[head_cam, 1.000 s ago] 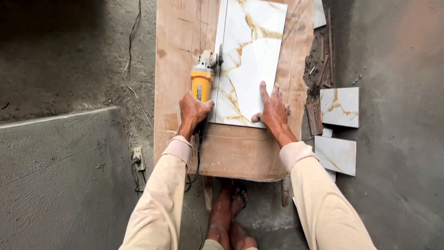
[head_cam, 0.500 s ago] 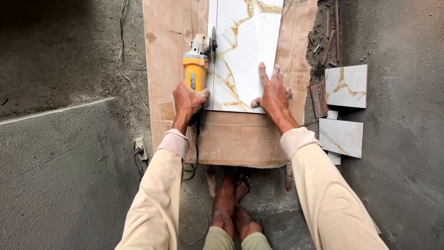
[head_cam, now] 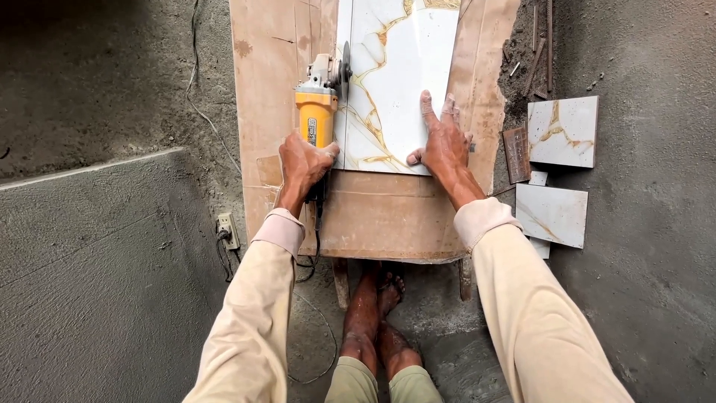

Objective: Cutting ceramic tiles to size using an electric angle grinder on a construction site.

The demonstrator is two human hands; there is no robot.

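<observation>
My left hand [head_cam: 302, 166] grips the yellow body of an angle grinder [head_cam: 319, 101]. Its disc stands at the left edge of a white tile with gold veins [head_cam: 399, 67]. The tile lies flat on a brown board [head_cam: 384, 216]. My right hand [head_cam: 444, 142] presses flat on the tile's near right corner, fingers spread. Both arms wear cream sleeves. The tile's far end runs out of the top of the view.
Two cut white tile pieces [head_cam: 561, 130] [head_cam: 552, 214] and a small brown offcut [head_cam: 516, 153] lie on the concrete floor at right. A power socket [head_cam: 227, 230] with cable lies at left of the board. My bare feet [head_cam: 377, 317] are under the board's near edge.
The view has shifted, so the board and tile sit lower and nearer. The grinder has slid slightly toward me along the tile's left edge. Both hands keep their hold.
</observation>
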